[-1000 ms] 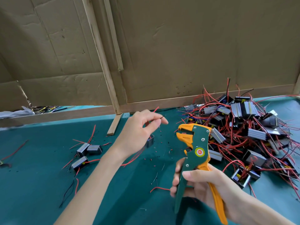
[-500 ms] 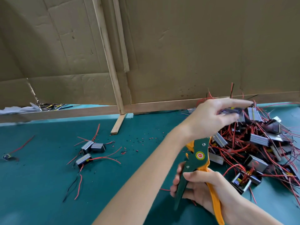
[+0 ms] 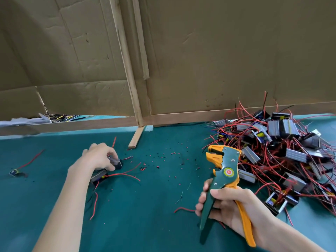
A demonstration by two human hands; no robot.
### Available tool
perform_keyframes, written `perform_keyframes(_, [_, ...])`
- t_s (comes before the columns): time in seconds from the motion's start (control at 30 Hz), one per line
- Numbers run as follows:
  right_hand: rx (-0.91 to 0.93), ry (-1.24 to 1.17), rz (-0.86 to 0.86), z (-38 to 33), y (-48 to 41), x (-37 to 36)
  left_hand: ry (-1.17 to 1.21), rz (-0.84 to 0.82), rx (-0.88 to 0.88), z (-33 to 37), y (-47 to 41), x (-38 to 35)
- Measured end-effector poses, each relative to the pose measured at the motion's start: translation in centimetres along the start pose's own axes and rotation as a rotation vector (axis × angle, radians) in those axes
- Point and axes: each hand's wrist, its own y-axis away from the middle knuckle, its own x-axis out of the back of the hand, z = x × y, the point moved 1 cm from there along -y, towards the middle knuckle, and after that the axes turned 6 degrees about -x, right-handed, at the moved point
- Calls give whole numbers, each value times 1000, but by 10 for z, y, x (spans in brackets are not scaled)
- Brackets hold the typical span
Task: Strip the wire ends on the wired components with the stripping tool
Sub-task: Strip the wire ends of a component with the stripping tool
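Note:
My right hand (image 3: pixel 231 206) grips the handles of the green and orange stripping tool (image 3: pixel 224 170), which stands upright with its jaws toward the left and nothing in them. A big pile of wired components (image 3: pixel 283 153) with red and black wires lies right of the tool. On the left, my left hand (image 3: pixel 98 157) curls its fingers round a small dark wired component (image 3: pixel 117 163) down on the green table (image 3: pixel 145 206). Another component (image 3: pixel 99 176) with red wires lies just under that wrist.
A cardboard wall (image 3: pixel 218 60) with a wooden base strip closes off the back. A loose wooden strip (image 3: pixel 136 138) lies at its foot. Small red and black insulation bits (image 3: pixel 163 158) dot the table's middle. A lone component (image 3: pixel 15 172) sits at the far left.
My left hand left the pile on the right, swung across to the small group on the left and now holds a component there. The right hand still holds the tool in place.

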Motion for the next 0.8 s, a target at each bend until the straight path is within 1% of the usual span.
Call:
perform_keyframes(0.07, [3,4,-4,0,0,1,73,124,-65,4,-2,-2])
perform_keyframes(0.13, [8,14,-8,1,-1,1,314,244,-173,14,-1,1])
perform_keyframes(0.2, [16,24,-12,2,-2,2,599,302,-283,29,7,9])
perform_keyframes(0.27, [22,18,-33,2,-4,4,728,334,-395,50,15,13])
perform_keyframes(0.3, [25,13,-42,2,-4,5,721,344,-450,64,19,12])
perform_keyframes(0.37, [30,8,-53,3,-5,9,586,350,-555,92,23,3])
perform_keyframes(0.43, [32,4,-63,4,-7,11,442,288,-622,114,25,-12])
perform_keyframes(0.47, [31,2,-69,4,-8,12,398,222,-637,120,25,-19])
perform_keyframes(0.53, [29,1,-79,5,-10,14,349,86,-652,120,24,-26])
perform_keyframes(0.6, [28,4,-87,5,-10,15,381,51,-623,114,22,-25])
perform_keyframes(0.7, [31,10,-99,6,-11,17,569,162,-480,108,19,-23])
perform_keyframes(0.73, [32,13,-100,6,-11,17,588,216,-417,109,18,-24])
perform_keyframes(0.8, [32,13,-98,6,-11,18,479,287,-290,112,19,-29])
